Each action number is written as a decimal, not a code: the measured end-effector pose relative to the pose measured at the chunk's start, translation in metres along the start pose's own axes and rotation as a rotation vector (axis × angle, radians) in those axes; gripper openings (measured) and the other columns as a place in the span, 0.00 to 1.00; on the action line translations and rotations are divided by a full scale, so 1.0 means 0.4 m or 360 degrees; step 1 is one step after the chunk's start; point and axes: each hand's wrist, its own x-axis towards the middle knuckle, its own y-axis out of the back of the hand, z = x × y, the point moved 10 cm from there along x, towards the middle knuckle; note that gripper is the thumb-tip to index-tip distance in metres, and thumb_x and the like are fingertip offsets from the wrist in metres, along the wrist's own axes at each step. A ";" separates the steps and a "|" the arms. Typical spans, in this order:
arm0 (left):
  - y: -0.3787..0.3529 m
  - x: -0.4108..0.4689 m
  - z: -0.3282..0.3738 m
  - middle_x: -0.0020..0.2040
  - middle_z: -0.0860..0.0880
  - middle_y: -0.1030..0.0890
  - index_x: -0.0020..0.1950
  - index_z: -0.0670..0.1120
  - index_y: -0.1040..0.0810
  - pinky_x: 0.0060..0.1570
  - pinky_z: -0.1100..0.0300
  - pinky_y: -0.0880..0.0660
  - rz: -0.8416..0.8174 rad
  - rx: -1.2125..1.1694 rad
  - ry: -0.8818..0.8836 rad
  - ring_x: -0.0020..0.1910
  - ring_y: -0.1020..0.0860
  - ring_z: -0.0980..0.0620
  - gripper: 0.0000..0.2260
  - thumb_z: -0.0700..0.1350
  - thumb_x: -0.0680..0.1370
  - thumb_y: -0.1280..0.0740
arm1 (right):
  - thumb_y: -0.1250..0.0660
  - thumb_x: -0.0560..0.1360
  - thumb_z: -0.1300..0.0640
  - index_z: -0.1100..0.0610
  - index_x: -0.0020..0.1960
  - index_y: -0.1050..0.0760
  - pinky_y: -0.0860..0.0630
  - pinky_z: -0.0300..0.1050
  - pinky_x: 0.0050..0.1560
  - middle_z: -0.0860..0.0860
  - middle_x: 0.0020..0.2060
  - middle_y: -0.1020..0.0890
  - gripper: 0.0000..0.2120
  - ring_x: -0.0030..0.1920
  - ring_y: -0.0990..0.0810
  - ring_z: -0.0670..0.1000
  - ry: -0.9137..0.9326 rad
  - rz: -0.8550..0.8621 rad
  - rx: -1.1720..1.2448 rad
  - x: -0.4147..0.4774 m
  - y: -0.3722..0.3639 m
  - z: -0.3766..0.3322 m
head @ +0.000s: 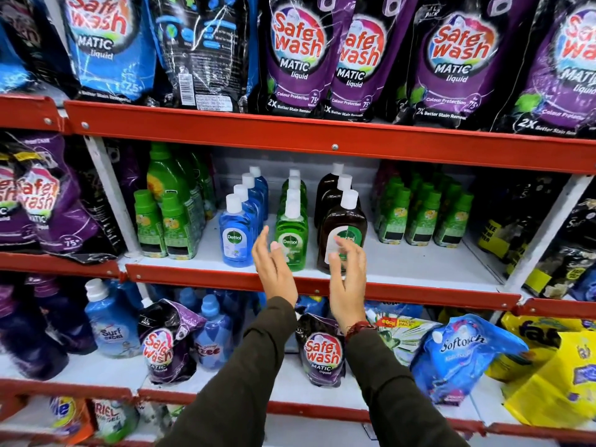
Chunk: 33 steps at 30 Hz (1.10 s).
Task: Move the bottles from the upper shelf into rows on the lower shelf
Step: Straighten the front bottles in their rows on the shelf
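Three rows of Dettol bottles with white caps stand on the white middle shelf [419, 262]: a blue row [235, 233], a green row [292, 233] and a brown row [342, 227], each running back from the front edge. My left hand [274, 269] is raised, fingers apart, between the front blue bottle and the front green bottle, holding nothing. My right hand [346, 279] is up in front of the front brown bottle, fingers spread over its label; no grip on it shows.
Small green bottles stand left [164, 227] and right [425, 217] of the rows. Purple Safe Wash pouches [296, 56] fill the shelf above. The red shelf lip [193, 279] runs under my hands. Below are Surf Excel bottles [109, 321], pouches and a Softouch pack [464, 353].
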 end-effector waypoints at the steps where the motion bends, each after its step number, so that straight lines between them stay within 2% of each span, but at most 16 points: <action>1: -0.001 0.012 -0.016 0.74 0.51 0.35 0.78 0.48 0.36 0.67 0.74 0.40 -0.0055 -0.0015 0.0094 0.70 0.34 0.58 0.20 0.50 0.87 0.48 | 0.42 0.84 0.52 0.51 0.71 0.29 0.32 0.38 0.69 0.47 0.67 0.29 0.16 0.69 0.32 0.34 -0.0027 -0.0138 0.0048 -0.007 -0.039 -0.008; 3: -0.008 0.032 -0.043 0.80 0.50 0.39 0.81 0.50 0.41 0.76 0.62 0.44 -0.0198 -0.0033 0.0222 0.76 0.40 0.56 0.24 0.54 0.86 0.50 | 0.43 0.84 0.51 0.52 0.77 0.35 0.40 0.27 0.70 0.46 0.73 0.33 0.22 0.71 0.39 0.28 -0.0121 -0.0372 0.0108 -0.021 -0.110 -0.014; 4: -0.012 0.039 -0.052 0.81 0.50 0.41 0.81 0.50 0.43 0.79 0.56 0.47 -0.0275 -0.0025 0.0271 0.79 0.43 0.55 0.26 0.57 0.85 0.50 | 0.44 0.84 0.49 0.52 0.79 0.40 0.44 0.27 0.73 0.45 0.77 0.36 0.24 0.74 0.41 0.30 -0.0187 -0.0446 0.0120 -0.027 -0.140 -0.012; 8: -0.033 0.053 -0.078 0.83 0.50 0.44 0.82 0.49 0.46 0.81 0.51 0.50 -0.0518 -0.0106 0.0471 0.81 0.46 0.55 0.29 0.61 0.84 0.52 | 0.48 0.83 0.41 0.49 0.82 0.53 0.54 0.43 0.80 0.44 0.82 0.49 0.32 0.81 0.52 0.42 -0.0510 -0.0560 0.0152 -0.036 -0.206 0.011; 10: -0.040 0.054 -0.083 0.82 0.50 0.40 0.82 0.51 0.43 0.81 0.48 0.47 -0.0594 -0.0117 0.0527 0.80 0.42 0.54 0.39 0.71 0.77 0.51 | 0.49 0.83 0.40 0.49 0.82 0.54 0.54 0.40 0.77 0.42 0.81 0.48 0.32 0.80 0.51 0.41 -0.0563 -0.0556 0.0179 -0.029 -0.214 0.007; 12: -0.048 0.054 -0.085 0.81 0.50 0.36 0.82 0.52 0.42 0.80 0.47 0.44 -0.0655 -0.0134 0.0518 0.79 0.38 0.54 0.42 0.74 0.73 0.51 | 0.49 0.84 0.42 0.49 0.82 0.51 0.50 0.35 0.72 0.39 0.75 0.42 0.29 0.75 0.46 0.37 -0.0567 -0.0564 0.0224 -0.023 -0.219 -0.004; 14: -0.050 0.055 -0.088 0.80 0.50 0.34 0.82 0.53 0.41 0.80 0.47 0.42 -0.0686 -0.0159 0.0507 0.78 0.36 0.54 0.40 0.73 0.75 0.51 | 0.49 0.84 0.43 0.48 0.81 0.49 0.48 0.34 0.70 0.38 0.71 0.39 0.28 0.72 0.43 0.36 -0.0561 -0.0571 0.0255 -0.021 -0.223 -0.008; 17: -0.043 0.055 -0.084 0.79 0.49 0.32 0.81 0.52 0.39 0.78 0.52 0.40 -0.0649 -0.0198 0.0493 0.75 0.33 0.54 0.31 0.66 0.81 0.52 | 0.48 0.83 0.41 0.48 0.81 0.48 0.47 0.38 0.75 0.41 0.75 0.37 0.29 0.75 0.42 0.39 -0.0555 -0.0579 0.0248 -0.020 -0.224 0.003; 21: -0.040 0.057 -0.077 0.76 0.51 0.31 0.81 0.52 0.39 0.78 0.52 0.39 -0.0645 -0.0205 0.0467 0.74 0.32 0.55 0.31 0.64 0.80 0.52 | 0.47 0.83 0.42 0.46 0.80 0.45 0.43 0.23 0.65 0.37 0.72 0.35 0.27 0.67 0.34 0.27 -0.0523 -0.0597 0.0243 -0.015 -0.223 -0.001; 22: -0.040 0.056 -0.073 0.76 0.52 0.31 0.81 0.52 0.39 0.78 0.52 0.40 -0.0650 -0.0195 0.0455 0.74 0.33 0.55 0.32 0.65 0.79 0.52 | 0.46 0.83 0.42 0.46 0.80 0.45 0.42 0.24 0.66 0.38 0.72 0.34 0.27 0.67 0.34 0.28 -0.0516 -0.0601 0.0232 -0.015 -0.224 -0.003; 25: -0.037 0.056 -0.074 0.78 0.50 0.32 0.81 0.52 0.40 0.79 0.48 0.40 -0.0650 -0.0185 0.0440 0.76 0.34 0.54 0.31 0.64 0.81 0.52 | 0.46 0.83 0.40 0.47 0.81 0.47 0.44 0.37 0.75 0.41 0.76 0.37 0.29 0.75 0.38 0.39 -0.0528 -0.0607 0.0226 -0.017 -0.230 0.004; 27: -0.038 0.053 -0.070 0.80 0.49 0.36 0.82 0.52 0.42 0.80 0.49 0.43 -0.0672 -0.0155 0.0410 0.78 0.38 0.54 0.29 0.62 0.83 0.53 | 0.46 0.83 0.43 0.48 0.81 0.47 0.45 0.28 0.73 0.37 0.73 0.37 0.28 0.73 0.39 0.35 -0.0511 -0.0600 0.0240 -0.016 -0.226 -0.004; 29: -0.030 0.050 -0.065 0.82 0.50 0.40 0.82 0.51 0.44 0.79 0.57 0.47 -0.0652 -0.0127 0.0386 0.78 0.42 0.58 0.25 0.58 0.86 0.52 | 0.46 0.84 0.45 0.49 0.81 0.47 0.45 0.19 0.65 0.36 0.72 0.38 0.27 0.70 0.39 0.31 -0.0495 -0.0526 0.0225 -0.016 -0.219 -0.006; 30: -0.023 0.050 -0.064 0.82 0.51 0.41 0.82 0.51 0.44 0.77 0.60 0.47 -0.0628 -0.0099 0.0368 0.77 0.42 0.60 0.24 0.56 0.86 0.52 | 0.46 0.84 0.44 0.49 0.80 0.46 0.45 0.23 0.69 0.38 0.74 0.39 0.28 0.73 0.40 0.34 -0.0488 -0.0463 0.0213 -0.017 -0.215 0.000; 32: -0.005 0.053 -0.058 0.80 0.52 0.38 0.81 0.52 0.41 0.74 0.65 0.46 -0.0589 -0.0017 0.0273 0.75 0.41 0.62 0.24 0.57 0.85 0.52 | 0.45 0.81 0.38 0.49 0.80 0.43 0.42 0.42 0.78 0.45 0.79 0.38 0.31 0.77 0.39 0.42 -0.0454 -0.0289 0.0175 -0.024 -0.204 0.011; 33: 0.008 0.056 -0.055 0.79 0.52 0.35 0.80 0.52 0.38 0.72 0.68 0.45 -0.0567 0.0019 0.0214 0.75 0.39 0.61 0.25 0.58 0.84 0.52 | 0.44 0.80 0.36 0.49 0.78 0.40 0.39 0.47 0.78 0.48 0.77 0.35 0.31 0.77 0.36 0.45 -0.0429 -0.0209 0.0166 -0.028 -0.200 0.012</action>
